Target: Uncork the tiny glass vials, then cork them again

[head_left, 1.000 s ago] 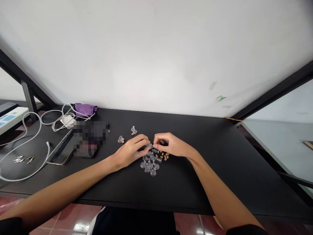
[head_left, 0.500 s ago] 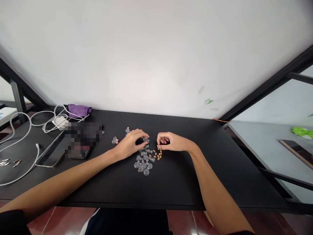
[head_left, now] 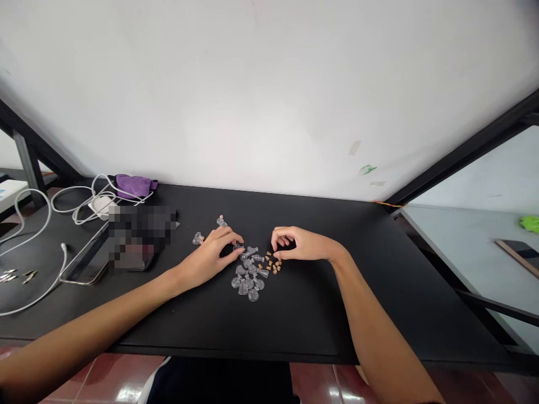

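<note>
both hands have parted since a second ago: left hand [head_left: 208,259] now rests fingers curled on the heap of tiny clear glass bottles [head_left: 249,272], right hand [head_left: 301,245] pinches at the small brown corks [head_left: 273,262] just right of it; whether it holds one i cannot tell. two corked bottles [head_left: 208,230] lie left of the heap on the black surface [head_left: 379,280]; most remain uncorked.

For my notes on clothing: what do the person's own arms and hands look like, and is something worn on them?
Both forearms are bare. The left hand and the right hand have no gloves; no rings, watch or bracelet can be seen. No sleeve shows in this view.
</note>
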`<state>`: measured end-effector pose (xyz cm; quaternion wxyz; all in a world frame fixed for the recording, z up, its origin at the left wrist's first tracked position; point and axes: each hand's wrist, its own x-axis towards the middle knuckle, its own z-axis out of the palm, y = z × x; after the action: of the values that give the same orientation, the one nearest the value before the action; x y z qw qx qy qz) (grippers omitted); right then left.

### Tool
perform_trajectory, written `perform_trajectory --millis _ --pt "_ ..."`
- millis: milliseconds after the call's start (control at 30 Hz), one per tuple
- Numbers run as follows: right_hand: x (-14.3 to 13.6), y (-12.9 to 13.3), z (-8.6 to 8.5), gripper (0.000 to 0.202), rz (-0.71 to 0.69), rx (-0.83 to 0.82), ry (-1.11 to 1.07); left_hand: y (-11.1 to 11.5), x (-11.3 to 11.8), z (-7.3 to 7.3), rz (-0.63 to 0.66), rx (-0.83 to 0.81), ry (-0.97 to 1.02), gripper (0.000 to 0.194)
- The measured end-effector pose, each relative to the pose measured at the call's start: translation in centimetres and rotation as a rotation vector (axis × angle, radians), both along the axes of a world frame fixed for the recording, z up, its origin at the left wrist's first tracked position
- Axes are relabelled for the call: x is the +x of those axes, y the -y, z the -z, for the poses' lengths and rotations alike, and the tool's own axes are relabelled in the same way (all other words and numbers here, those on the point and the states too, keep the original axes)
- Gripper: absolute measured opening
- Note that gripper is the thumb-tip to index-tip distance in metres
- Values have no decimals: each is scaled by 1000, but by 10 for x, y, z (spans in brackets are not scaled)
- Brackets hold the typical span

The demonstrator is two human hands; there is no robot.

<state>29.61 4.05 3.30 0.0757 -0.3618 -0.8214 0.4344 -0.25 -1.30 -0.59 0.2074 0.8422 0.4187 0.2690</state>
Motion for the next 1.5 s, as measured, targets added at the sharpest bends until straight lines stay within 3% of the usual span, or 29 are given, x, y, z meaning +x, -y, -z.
perform_trajectory --millis 100,200,300,400,667,867,1000,1233,1500 --pt "0 1 0 28 40 -35 -23 -5 -4 -6 -20 37 24 17" --pt "-3 1 4 33 161 -59 -109 -13 -15 -11 -123 186 4 15" --pt "-8 0 11 35 315 13 -213 -22 -27 -14 -214 283 -132 14" --pt "-16 -1 19 35 382 67 -235 -24 -33 -15 -242 311 -247 17" --pt "-31 5 23 27 355 170 -182 -17 -25 -9 -131 259 -278 6" --pt "-37 12 18 22 332 234 -149 -16 -23 -8 -124 308 -184 22" --pt "-36 11 19 20 342 251 -142 -21 -29 -7 -122 371 -247 40" --pt "-37 13 17 19 330 281 -137 -26 -31 -4 -52 339 -266 22" --pt "-55 30 3 28 256 237 -183 -10 -14 -6 40 440 89 23"
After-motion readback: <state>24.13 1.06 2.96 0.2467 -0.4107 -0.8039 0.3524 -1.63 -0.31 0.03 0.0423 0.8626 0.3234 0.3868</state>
